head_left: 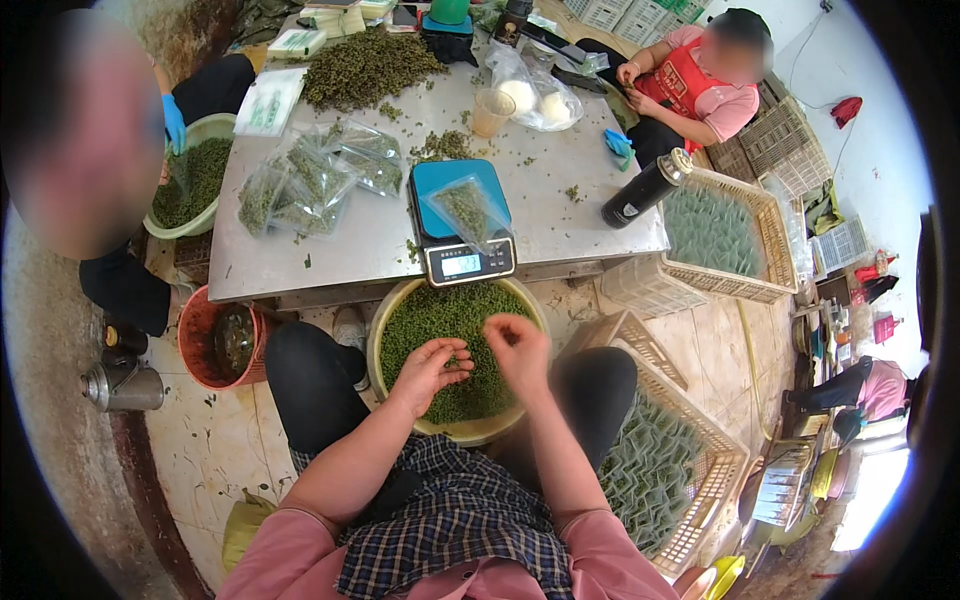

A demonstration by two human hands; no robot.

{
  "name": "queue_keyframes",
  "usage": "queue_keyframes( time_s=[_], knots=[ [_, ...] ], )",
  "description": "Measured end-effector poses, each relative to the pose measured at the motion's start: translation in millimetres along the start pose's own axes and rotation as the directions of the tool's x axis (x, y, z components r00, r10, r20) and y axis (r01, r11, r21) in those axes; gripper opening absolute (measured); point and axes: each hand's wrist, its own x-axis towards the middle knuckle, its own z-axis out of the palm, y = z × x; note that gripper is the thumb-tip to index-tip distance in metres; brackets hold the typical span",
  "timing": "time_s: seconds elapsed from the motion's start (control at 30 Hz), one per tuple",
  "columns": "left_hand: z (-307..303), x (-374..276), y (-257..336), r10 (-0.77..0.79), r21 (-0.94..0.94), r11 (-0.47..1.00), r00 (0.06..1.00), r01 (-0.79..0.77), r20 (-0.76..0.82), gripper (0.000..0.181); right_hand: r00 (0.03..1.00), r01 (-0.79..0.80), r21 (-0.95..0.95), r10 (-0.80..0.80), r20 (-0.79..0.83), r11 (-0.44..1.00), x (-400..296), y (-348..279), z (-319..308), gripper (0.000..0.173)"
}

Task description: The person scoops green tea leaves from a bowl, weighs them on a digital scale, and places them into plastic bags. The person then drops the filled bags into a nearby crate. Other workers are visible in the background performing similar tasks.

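My left hand is over a round pale tub of small green peppercorn-like berries, palm turned up and fingers curled; a few berries seem to lie at its fingers. To its right, my right hand hangs above the same tub with thumb and fingertips together; whether it pinches a berry cannot be seen. Just beyond the tub, a digital scale with a blue top stands at the edge of the metal table. A filled clear plastic bag lies on the scale. More filled bags are piled left of it.
A dark heap of berries, a plastic cup and a black flask are on the table. Crates of bags stand right; a red bucket stands left. Co-workers sit left and at the upper right; another person is far right.
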Motion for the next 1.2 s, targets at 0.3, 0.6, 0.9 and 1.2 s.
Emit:
queue_keyframes(
  time_s=[0.3, 0.6, 0.9, 1.2],
  knots=[
    [3.0, -0.1, 4.4, 0.017, 0.073, 0.997, 0.999, -0.014, -0.032, 0.023, 0.985, 0.048, -0.119, -0.067, -0.16, 0.992, 91.9, -17.5, 14.7, 0.019],
    [7.7, -12.2, -1.7, 0.397, 0.857, 0.394, 0.902, -0.333, 0.169, 0.031, 0.977, 0.012, -0.207, -0.056, -0.206, 0.978, 16.2, 14.3, -8.0, 0.02],
    [10.5, -21.5, 27.6, 0.731, 0.807, 0.344, 0.676, -0.481, 0.092, 0.03, 0.799, 0.397, -0.551, -0.572, -0.186, 0.734, 66.1, 5.7, 23.0, 0.027],
    [25.0, -24.7, 52.2, 0.871, 0.887, 0.128, 0.478, -0.444, 0.114, 0.046, 0.77, 0.603, -0.574, -0.592, 0.237, 0.554, 99.4, -91.2, 1.7, 0.014]
  ],
)
